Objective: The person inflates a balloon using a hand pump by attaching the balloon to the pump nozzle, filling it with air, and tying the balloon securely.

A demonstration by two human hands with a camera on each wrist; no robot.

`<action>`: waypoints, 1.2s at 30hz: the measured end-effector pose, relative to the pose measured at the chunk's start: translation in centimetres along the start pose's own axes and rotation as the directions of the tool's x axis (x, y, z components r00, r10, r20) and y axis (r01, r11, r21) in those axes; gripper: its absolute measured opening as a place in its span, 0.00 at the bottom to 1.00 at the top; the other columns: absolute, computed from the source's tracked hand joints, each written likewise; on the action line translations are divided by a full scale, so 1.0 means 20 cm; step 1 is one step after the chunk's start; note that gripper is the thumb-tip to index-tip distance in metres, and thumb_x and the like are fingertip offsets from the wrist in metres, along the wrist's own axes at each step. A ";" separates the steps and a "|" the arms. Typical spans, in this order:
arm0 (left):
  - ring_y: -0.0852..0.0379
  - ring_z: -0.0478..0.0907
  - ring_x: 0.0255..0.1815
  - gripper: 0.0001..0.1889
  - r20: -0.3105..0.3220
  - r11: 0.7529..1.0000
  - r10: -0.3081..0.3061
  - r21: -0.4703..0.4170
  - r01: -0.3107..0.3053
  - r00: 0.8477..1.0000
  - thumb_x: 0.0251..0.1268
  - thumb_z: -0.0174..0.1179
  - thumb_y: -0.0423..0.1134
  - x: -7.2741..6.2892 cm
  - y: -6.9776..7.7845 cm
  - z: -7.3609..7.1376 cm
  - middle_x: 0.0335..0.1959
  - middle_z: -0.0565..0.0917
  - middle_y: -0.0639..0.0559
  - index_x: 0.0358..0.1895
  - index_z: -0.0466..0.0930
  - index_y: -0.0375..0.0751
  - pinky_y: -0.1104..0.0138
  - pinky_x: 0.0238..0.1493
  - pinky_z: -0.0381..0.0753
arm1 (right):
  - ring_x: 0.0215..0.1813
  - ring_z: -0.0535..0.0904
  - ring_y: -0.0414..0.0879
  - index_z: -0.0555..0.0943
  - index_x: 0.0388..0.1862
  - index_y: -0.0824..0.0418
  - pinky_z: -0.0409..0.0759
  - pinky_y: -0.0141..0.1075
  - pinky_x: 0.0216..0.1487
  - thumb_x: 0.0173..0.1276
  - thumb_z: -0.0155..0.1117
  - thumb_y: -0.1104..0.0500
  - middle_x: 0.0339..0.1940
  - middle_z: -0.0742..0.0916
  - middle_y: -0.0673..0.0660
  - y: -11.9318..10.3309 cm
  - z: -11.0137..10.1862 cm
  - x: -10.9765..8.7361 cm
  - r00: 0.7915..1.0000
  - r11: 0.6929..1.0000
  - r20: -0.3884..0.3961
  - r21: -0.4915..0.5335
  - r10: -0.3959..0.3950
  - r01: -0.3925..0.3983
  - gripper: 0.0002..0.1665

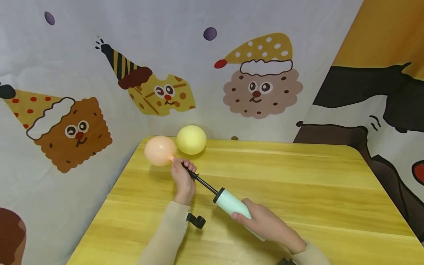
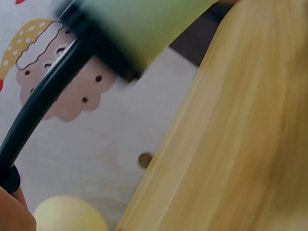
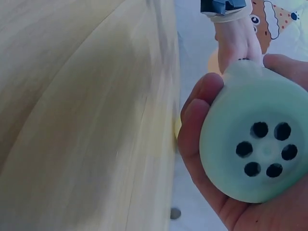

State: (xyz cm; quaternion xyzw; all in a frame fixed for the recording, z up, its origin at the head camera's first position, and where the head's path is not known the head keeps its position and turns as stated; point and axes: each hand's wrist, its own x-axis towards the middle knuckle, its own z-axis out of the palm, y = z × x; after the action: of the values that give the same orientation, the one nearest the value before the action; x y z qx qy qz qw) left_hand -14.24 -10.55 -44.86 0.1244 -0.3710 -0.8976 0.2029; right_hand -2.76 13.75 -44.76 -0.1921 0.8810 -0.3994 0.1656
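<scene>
A hand-held balloon pump has a mint-green barrel [image 1: 233, 203] and a black rod [image 1: 207, 184]. My right hand [image 1: 265, 221] grips the barrel, its fingers wrapped round it; the holed end cap [image 3: 267, 149] faces the right wrist camera. With curled fingers my left hand [image 1: 183, 178] holds the pump's black front end together with the neck of an inflated peach balloon [image 1: 160, 151]. The nozzle inside the balloon's neck is hidden by the fingers. Just right of the peach balloon, a round yellow balloon [image 1: 191, 140] rests at the table's back edge.
The wooden table [image 1: 298, 184] reaches back to a cloth backdrop [image 1: 205, 73] printed with cartoon biscuits and cheese. A black wrist mount [image 1: 196, 221] sticks out from the left sleeve [image 1: 169, 232].
</scene>
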 end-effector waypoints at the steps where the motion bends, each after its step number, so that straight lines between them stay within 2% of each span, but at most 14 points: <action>1: 0.63 0.64 0.17 0.19 0.004 1.000 -0.006 0.005 0.006 1.000 0.89 0.34 0.44 -0.02 -0.01 0.01 0.21 0.68 0.56 0.31 0.62 0.44 0.73 0.20 0.65 | 0.25 0.77 0.40 0.74 0.62 0.67 0.78 0.36 0.22 0.78 0.58 0.36 0.31 0.82 0.50 0.00 0.00 0.01 1.000 1.000 0.000 0.001 0.000 0.000 0.35; 7: 0.63 0.65 0.18 0.20 0.075 0.998 -0.050 0.033 0.048 0.996 0.89 0.35 0.45 -0.12 -0.08 0.10 0.21 0.68 0.56 0.32 0.63 0.45 0.72 0.21 0.67 | 0.23 0.78 0.42 0.75 0.57 0.67 0.79 0.37 0.20 0.77 0.56 0.33 0.28 0.81 0.51 -0.08 -0.05 0.09 0.999 1.000 -0.040 -0.028 -0.008 0.007 0.37; 11: 0.62 0.65 0.18 0.20 0.089 0.996 -0.080 0.034 0.078 0.993 0.89 0.36 0.46 -0.16 -0.09 0.14 0.21 0.68 0.56 0.31 0.64 0.45 0.72 0.21 0.67 | 0.22 0.77 0.43 0.75 0.55 0.66 0.78 0.38 0.19 0.77 0.57 0.33 0.27 0.80 0.51 -0.12 -0.06 0.13 0.998 1.000 -0.056 -0.024 -0.005 0.004 0.36; 14: 0.63 0.65 0.17 0.21 0.088 0.997 -0.072 0.032 0.070 0.994 0.89 0.35 0.45 -0.14 -0.09 0.14 0.20 0.68 0.57 0.30 0.64 0.45 0.73 0.21 0.67 | 0.21 0.77 0.43 0.75 0.56 0.67 0.78 0.37 0.18 0.77 0.57 0.34 0.27 0.80 0.52 -0.13 -0.05 0.14 0.999 1.000 -0.051 -0.003 0.008 -0.008 0.36; 18: 0.63 0.64 0.17 0.19 0.081 0.999 -0.033 0.015 0.032 0.996 0.88 0.35 0.42 -0.07 -0.06 0.14 0.20 0.67 0.56 0.30 0.63 0.45 0.73 0.19 0.66 | 0.23 0.78 0.44 0.74 0.59 0.67 0.79 0.39 0.20 0.77 0.57 0.34 0.27 0.81 0.52 -0.11 -0.04 0.12 0.999 0.999 -0.048 0.031 0.025 -0.024 0.37; 23: 0.62 0.65 0.17 0.19 0.048 1.000 -0.018 -0.003 0.019 0.999 0.87 0.35 0.40 0.01 -0.03 0.09 0.20 0.68 0.55 0.29 0.63 0.44 0.73 0.19 0.67 | 0.28 0.79 0.44 0.74 0.63 0.66 0.80 0.39 0.25 0.78 0.57 0.36 0.32 0.83 0.52 -0.03 -0.07 0.03 0.999 0.999 -0.006 0.043 0.033 -0.032 0.36; 25: 0.62 0.65 0.17 0.18 0.030 1.000 -0.022 -0.007 0.022 0.999 0.88 0.35 0.41 0.03 -0.02 0.05 0.20 0.68 0.55 0.31 0.62 0.44 0.73 0.19 0.67 | 0.27 0.79 0.43 0.74 0.63 0.66 0.79 0.38 0.24 0.79 0.57 0.37 0.32 0.83 0.51 0.00 -0.08 -0.03 0.999 0.999 0.019 0.037 0.032 -0.033 0.35; 30: 0.62 0.65 0.17 0.18 -0.017 0.999 -0.028 -0.027 0.027 0.999 0.89 0.35 0.42 0.04 0.01 -0.02 0.20 0.68 0.55 0.32 0.62 0.43 0.73 0.19 0.66 | 0.25 0.77 0.40 0.75 0.61 0.64 0.77 0.36 0.22 0.80 0.57 0.39 0.30 0.81 0.49 0.04 -0.08 -0.10 0.999 1.000 0.046 0.016 0.015 -0.016 0.30; 36: 0.62 0.65 0.18 0.18 -0.013 1.000 -0.005 -0.020 0.004 1.000 0.88 0.35 0.42 0.03 0.02 -0.05 0.21 0.68 0.55 0.32 0.62 0.44 0.73 0.20 0.67 | 0.24 0.74 0.39 0.75 0.56 0.62 0.75 0.35 0.22 0.79 0.58 0.38 0.27 0.79 0.48 0.04 -0.06 -0.09 1.000 1.000 0.027 -0.013 -0.004 0.005 0.28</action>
State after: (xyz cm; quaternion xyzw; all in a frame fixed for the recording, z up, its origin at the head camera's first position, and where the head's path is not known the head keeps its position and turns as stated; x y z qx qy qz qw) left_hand -14.32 -11.69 -45.33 0.1289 -0.3604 -0.9009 0.2045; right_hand -1.87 15.87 -44.41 -0.2005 0.8808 -0.3914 0.1752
